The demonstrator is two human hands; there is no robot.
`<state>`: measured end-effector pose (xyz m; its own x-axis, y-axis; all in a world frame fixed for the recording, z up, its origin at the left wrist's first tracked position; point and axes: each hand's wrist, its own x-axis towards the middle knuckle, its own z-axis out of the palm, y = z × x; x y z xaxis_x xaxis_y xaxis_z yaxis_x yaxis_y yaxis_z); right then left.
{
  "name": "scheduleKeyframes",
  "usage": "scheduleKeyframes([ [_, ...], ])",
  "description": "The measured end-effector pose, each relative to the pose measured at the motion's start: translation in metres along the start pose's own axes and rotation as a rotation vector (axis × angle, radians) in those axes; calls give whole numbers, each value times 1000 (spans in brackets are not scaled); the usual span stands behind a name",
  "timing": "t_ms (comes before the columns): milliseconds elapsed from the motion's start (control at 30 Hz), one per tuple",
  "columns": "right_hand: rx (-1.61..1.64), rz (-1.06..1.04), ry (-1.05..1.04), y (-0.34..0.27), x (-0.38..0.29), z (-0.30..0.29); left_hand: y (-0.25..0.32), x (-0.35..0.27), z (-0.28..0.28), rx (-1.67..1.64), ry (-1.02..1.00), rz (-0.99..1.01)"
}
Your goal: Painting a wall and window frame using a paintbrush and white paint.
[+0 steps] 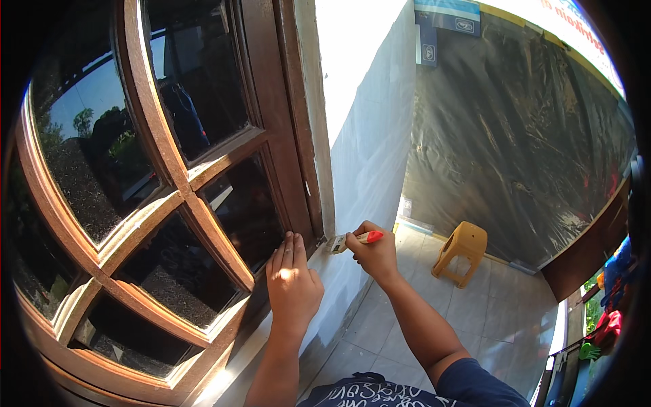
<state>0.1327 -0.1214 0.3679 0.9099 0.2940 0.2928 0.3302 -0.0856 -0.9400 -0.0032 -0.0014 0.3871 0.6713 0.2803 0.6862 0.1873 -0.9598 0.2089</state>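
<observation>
My right hand [376, 250] grips a flat paintbrush [367, 237] by its pale handle, which ends in a red tip. The bristle end points left, at the corner where the white-painted wall [363, 168] meets the grey strip [321, 178] beside the wooden window frame [300, 168]. Whether the bristles touch the surface is hard to tell. My left hand [294, 287] holds nothing and lies with outstretched fingers on the lower right part of the brown frame, beside a dark glass pane [244, 211]. Part of its palm side is hidden.
A yellow-brown plastic stool [460, 254] stands on the tiled floor [407, 325] to the right. Behind it, dark plastic sheeting [508, 137] hangs with tape along its edges. Several colourful items [608, 325] are at the far right rim. Below my hands runs a ledge [244, 351].
</observation>
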Motion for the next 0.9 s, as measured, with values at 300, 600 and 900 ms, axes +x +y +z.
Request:
scheduleKeyframes([
  [300, -108, -162, 41, 14, 4, 7, 1, 0, 0, -14, 8, 7],
  [600, 33, -35, 17, 16, 6, 7, 0, 0, 0, -49, -25, -17],
  [900, 152, 51, 65, 19, -10, 7, -1, 0, 1, -41, -27, -12],
])
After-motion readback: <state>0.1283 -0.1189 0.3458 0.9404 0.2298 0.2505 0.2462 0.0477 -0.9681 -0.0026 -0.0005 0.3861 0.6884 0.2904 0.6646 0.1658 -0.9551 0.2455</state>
